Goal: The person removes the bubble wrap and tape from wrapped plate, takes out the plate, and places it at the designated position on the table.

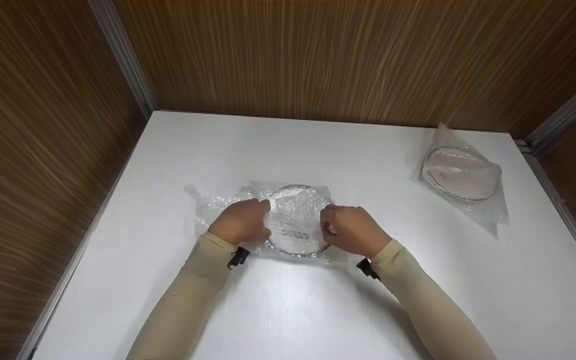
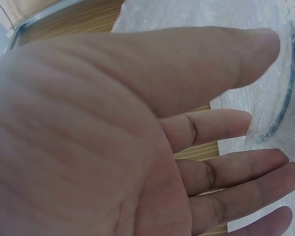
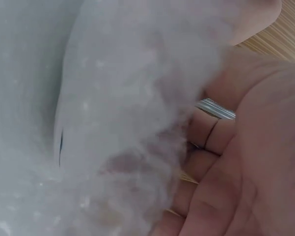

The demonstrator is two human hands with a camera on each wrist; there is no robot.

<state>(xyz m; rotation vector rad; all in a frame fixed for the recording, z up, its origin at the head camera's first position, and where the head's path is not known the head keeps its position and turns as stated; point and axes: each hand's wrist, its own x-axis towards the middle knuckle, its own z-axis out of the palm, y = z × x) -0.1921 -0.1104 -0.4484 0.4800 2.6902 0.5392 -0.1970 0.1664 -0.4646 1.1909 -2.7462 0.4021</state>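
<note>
A crinkled clear plastic bag (image 1: 295,220) lies on the white table, with a round, thin dark-rimmed thing inside and small dark print on it. At the bag's left side is my left hand (image 1: 242,220). The left wrist view shows its thumb and fingers extended and apart, close to the plastic (image 2: 235,118). My right hand (image 1: 355,227) grips the bag's right side. In the right wrist view its fingers curl behind the wrinkled plastic (image 3: 113,123), which partly hides them. What the round thing is, I cannot tell.
Another clear bag (image 1: 463,175) with a similar round-rimmed thing lies at the table's far right. The white table (image 1: 268,315) is bounded by wood-grain panels (image 1: 288,60) at the back and both sides, with metal strips at the corners.
</note>
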